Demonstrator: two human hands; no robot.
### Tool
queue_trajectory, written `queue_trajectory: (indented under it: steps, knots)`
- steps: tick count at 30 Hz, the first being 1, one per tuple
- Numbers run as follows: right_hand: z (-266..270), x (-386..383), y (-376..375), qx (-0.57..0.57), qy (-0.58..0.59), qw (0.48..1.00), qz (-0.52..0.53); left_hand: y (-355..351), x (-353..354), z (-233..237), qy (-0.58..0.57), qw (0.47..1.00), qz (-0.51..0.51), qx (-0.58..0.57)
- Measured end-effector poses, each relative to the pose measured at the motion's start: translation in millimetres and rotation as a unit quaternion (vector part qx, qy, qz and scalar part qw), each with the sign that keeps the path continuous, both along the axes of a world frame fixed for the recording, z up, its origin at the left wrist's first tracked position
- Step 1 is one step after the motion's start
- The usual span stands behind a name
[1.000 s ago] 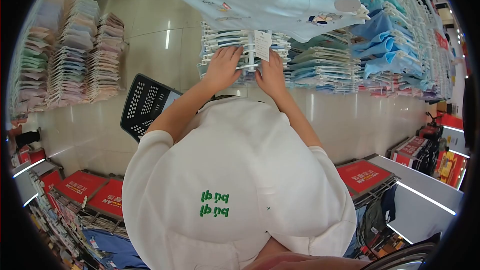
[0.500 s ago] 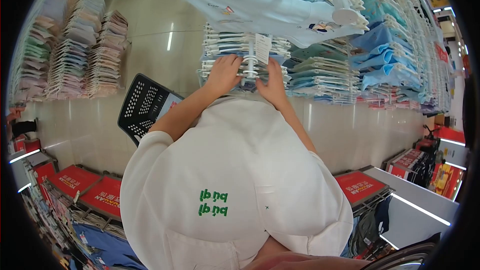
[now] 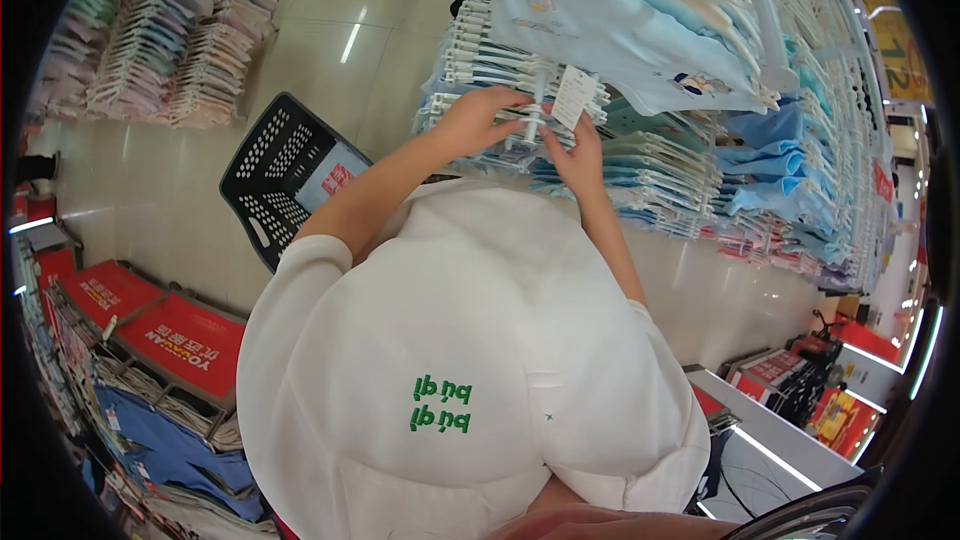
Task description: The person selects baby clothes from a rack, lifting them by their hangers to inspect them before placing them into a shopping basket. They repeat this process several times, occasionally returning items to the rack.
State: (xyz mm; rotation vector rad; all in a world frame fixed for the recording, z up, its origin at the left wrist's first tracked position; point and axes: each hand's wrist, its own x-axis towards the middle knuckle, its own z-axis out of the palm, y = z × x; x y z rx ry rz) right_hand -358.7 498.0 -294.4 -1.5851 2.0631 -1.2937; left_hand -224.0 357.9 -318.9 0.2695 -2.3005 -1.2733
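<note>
My left hand (image 3: 482, 122) reaches in from the left, its thumb and fingers closed on a white hanger (image 3: 532, 128) near the rail's front end. On the other side, my right hand (image 3: 577, 154) has its thumb by the same hanger, fingers curled beneath a white price tag (image 3: 572, 97). What those fingertips press on is partly hidden. Behind the hands, a row of white hangers with folded garments (image 3: 478, 52) runs back along the rail. Light blue printed garments (image 3: 640, 50) hang above and to the right.
A black perforated basket (image 3: 262, 180) with a packaged item in it stands on the floor at my left. Other racks of clothes (image 3: 215, 50) are at the far left. Red sign boards (image 3: 185, 340) top a rack behind me. Folded blue garments (image 3: 775, 175) fill the right side.
My view has turned, so the racks and basket shift across it. My left hand's fingers have come in closer around the hanger hooks. The right hand remains beside the tag.
</note>
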Motion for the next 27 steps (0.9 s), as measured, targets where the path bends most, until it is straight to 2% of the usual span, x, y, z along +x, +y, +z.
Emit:
queue_trajectory:
  steps: [3,6,10,16,19,21,23,25,27]
  knots:
    - [-6.6,-1.1,-3.9,0.015,-0.033,0.999,-0.029,2.0,-4.0,-3.9,0.022,0.999,0.028,0.023]
    - [-4.7,-3.1,-5.0,0.018,-0.01,1.0,-0.022,1.8,-3.5,-0.7,-0.001,0.999,0.023,0.022]
    - [-1.7,-12.1,-10.0,0.023,-0.016,1.0,0.008,6.4,3.6,-0.9,0.002,0.999,0.029,-0.025]
    - [-18.8,-34.5,-41.4,-0.005,0.069,0.994,-0.083,15.7,27.6,1.8,0.045,0.996,0.057,-0.056]
    - [-19.0,-38.1,-56.7,0.055,0.075,0.992,-0.089,18.4,35.2,-0.1,0.039,0.997,0.017,-0.065]
    - [-4.1,-32.6,-67.2,0.176,0.151,0.965,-0.123,22.1,37.0,-3.4,0.029,0.997,-0.011,-0.069]
    - [-20.3,-49.2,-74.9,0.175,0.126,0.97,-0.11,29.6,37.9,-9.6,0.075,0.988,-0.006,-0.131]
    - [-34.3,-66.4,-80.9,0.162,0.116,0.971,-0.128,33.5,36.7,-9.5,0.074,0.983,0.007,-0.165]
    - [-42.0,-79.9,-87.0,0.151,0.117,0.977,-0.093,36.4,36.5,-9.3,0.071,0.977,0.017,-0.201]
